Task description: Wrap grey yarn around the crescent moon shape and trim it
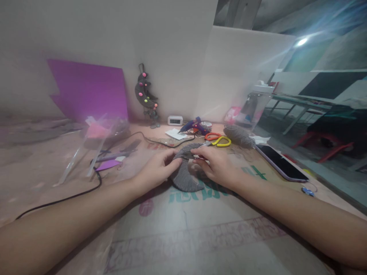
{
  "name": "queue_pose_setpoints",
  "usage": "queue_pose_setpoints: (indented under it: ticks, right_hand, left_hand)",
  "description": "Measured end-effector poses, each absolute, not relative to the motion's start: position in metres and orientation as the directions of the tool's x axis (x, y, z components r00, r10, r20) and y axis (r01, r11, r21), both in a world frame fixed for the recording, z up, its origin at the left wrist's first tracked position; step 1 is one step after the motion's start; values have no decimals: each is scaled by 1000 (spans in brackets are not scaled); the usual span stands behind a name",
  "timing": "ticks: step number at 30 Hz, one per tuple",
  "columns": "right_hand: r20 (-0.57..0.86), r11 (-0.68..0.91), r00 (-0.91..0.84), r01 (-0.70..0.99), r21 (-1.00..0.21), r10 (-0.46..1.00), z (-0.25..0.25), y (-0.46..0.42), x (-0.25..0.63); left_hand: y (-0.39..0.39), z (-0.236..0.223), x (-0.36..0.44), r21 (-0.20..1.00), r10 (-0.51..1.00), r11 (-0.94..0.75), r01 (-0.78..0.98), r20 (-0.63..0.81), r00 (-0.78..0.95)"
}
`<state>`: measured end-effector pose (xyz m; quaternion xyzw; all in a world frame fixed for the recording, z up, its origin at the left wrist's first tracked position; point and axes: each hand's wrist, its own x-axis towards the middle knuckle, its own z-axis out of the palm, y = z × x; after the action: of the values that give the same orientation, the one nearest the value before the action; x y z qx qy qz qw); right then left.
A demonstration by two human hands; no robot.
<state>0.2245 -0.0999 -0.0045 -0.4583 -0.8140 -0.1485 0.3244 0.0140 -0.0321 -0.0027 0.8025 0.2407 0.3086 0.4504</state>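
Observation:
A crescent wrapped in grey yarn (187, 180) lies on the printed cardboard in front of me. My left hand (161, 165) grips its left edge, thumb on top. On the other side, my right hand (215, 162) has thumb and forefinger closed at the crescent's inner curve; what sits between those fingertips is too small to make out. Just behind the crescent lie scissors (222, 142) with one orange and one yellow handle loop. A ball of grey yarn (238, 135) rests to their right.
A blue glue gun (196, 126) lies by a small white digital clock (175, 121). Against the wall are a decorated dark crescent (142, 93) and purple sheets (94, 89). A phone (279, 162) lies right; clear glue sticks (73, 162) and a black cord (65, 199) are left.

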Motion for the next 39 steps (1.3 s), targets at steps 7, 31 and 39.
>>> queue_pose_setpoints:
  ticks: [7, 31, 39]
  right_hand:
    - [680, 560, -366, 825, -79, 635, -5, -99, 226]
    - [681, 561, -368, 824, -77, 633, -5, -98, 227]
    - [703, 540, -274, 821, -184, 656, -10, -97, 227]
  left_hand:
    - [-32, -4, 14, 906, 666, -419, 65, 257, 700]
    - [-32, -5, 14, 901, 658, -431, 42, 282, 698]
    - [-30, -6, 16, 945, 685, -313, 95, 155, 711]
